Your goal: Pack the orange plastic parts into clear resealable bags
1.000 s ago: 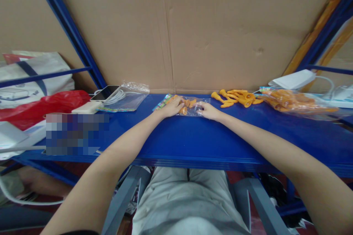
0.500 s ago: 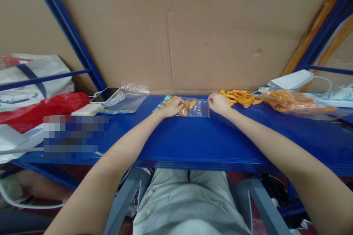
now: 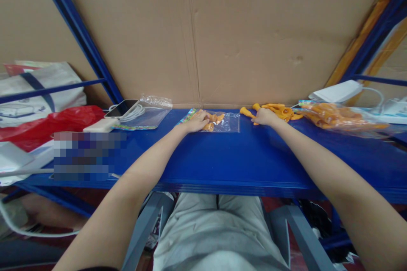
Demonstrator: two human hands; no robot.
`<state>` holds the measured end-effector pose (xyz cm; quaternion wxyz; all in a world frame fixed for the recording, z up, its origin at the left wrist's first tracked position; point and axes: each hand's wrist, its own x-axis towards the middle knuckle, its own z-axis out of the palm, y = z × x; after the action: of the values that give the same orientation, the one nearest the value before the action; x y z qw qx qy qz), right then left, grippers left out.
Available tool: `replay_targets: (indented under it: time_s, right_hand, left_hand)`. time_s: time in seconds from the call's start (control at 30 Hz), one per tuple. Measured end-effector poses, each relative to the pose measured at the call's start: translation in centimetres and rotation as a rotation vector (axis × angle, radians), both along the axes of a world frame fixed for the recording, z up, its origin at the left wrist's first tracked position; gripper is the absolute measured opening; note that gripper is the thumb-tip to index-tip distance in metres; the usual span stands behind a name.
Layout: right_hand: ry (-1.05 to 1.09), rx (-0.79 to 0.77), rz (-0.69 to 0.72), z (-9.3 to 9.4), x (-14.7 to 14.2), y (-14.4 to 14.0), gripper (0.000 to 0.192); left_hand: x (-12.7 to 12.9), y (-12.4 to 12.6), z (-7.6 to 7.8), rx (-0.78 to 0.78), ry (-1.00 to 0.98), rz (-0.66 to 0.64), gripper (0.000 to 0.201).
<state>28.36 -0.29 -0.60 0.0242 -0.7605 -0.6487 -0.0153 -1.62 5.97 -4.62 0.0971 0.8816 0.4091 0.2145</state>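
Note:
My left hand (image 3: 197, 121) lies over the left part of a clear plastic bag (image 3: 233, 123), its fingers bent down onto the bag. Several orange horn-shaped pieces (image 3: 209, 127) show through the film beside the fingertips. My right hand (image 3: 264, 117) is at the left side of a loose pile of orange horn-shaped pieces (image 3: 282, 112), fingers closed and pointing down. One orange horn-shaped piece (image 3: 247, 112) sticks out to the left of it, flared end outward, its thin end reaching the fingers. The fingertips of this hand are partly hidden.
A fuller bag of orange pieces (image 3: 337, 116) lies at the right. A phone (image 3: 122, 109), a coiled white cable (image 3: 135, 113) and a flat clear bag (image 3: 152, 118) are at the left. Cardboard (image 3: 197, 38) stands behind the blue shelf (image 3: 222, 161); blue posts rise on both sides.
My right hand has moved right, from the bag's open-looking right edge to the loose pile. One orange piece now shows left of it. My left hand stays on the bag, its fingers slightly more bent.

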Motion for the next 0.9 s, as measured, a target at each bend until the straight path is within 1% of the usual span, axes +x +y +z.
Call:
replay_targets:
  time_s: [0.07, 0.13, 0.27, 0.33, 0.4, 0.5, 0.63, 0.7, 0.83, 0.87, 0.9]
  right_hand:
    - [-0.004, -0.05, 0.007, 0.0, 0.4, 0.3, 0.035]
    - [-0.025, -0.054, 0.007, 0.0, 0.6, 0.5, 0.036]
    - [-0.066, 0.019, -0.009, 0.2, 0.3, 0.1, 0.044]
    - [-0.065, 0.057, -0.01, 0.6, -0.2, -0.4, 0.041]
    - [-0.058, 0.095, 0.028, 1.1, -0.7, -0.9, 0.036]
    - [-0.042, 0.139, 0.13, 1.7, -1.6, -1.6, 0.032]
    - [-0.054, 0.146, 0.262, 1.6, -2.8, -2.3, 0.031]
    - [-0.072, 0.158, 0.296, 1.3, -3.3, -2.3, 0.031]
    - [-0.074, 0.177, 0.316, 0.7, -4.0, -2.3, 0.031]
    - [-0.069, 0.179, 0.319, 0.5, -4.2, -2.3, 0.03]
    - [-0.064, 0.183, 0.323, 0.4, -4.3, -2.3, 0.03]
  left_hand:
    - [-0.2, 0.1, 0.1, 0.001, 0.019, 0.025, 0.019]
    - [-0.6, 0.4, 0.2, 0.005, 0.036, 0.051, 0.02]
    - [-1.9, 1.1, 0.3, 0.02, 0.053, 0.089, 0.02]
    - [-2.5, 1.6, 0.1, 0.029, 0.049, 0.091, 0.02]
    - [-3.1, 2.1, -0.2, 0.038, 0.035, 0.09, 0.021]
    - [-3.3, 2.5, -0.5, 0.051, 0.007, 0.078, 0.023]
    - [-2.9, 1.9, -0.4, 0.068, -0.013, 0.071, 0.022]
    - [-2.6, 1.2, -0.2, 0.063, -0.03, 0.142, 0.021]
    - [-2.7, 0.0, 0.4, 0.032, -0.127, 0.452, 0.023]
    - [-2.8, -0.1, 0.5, 0.019, -0.153, 0.507, 0.024]
    - [-2.8, -0.2, 0.6, 0.001, -0.176, 0.534, 0.024]
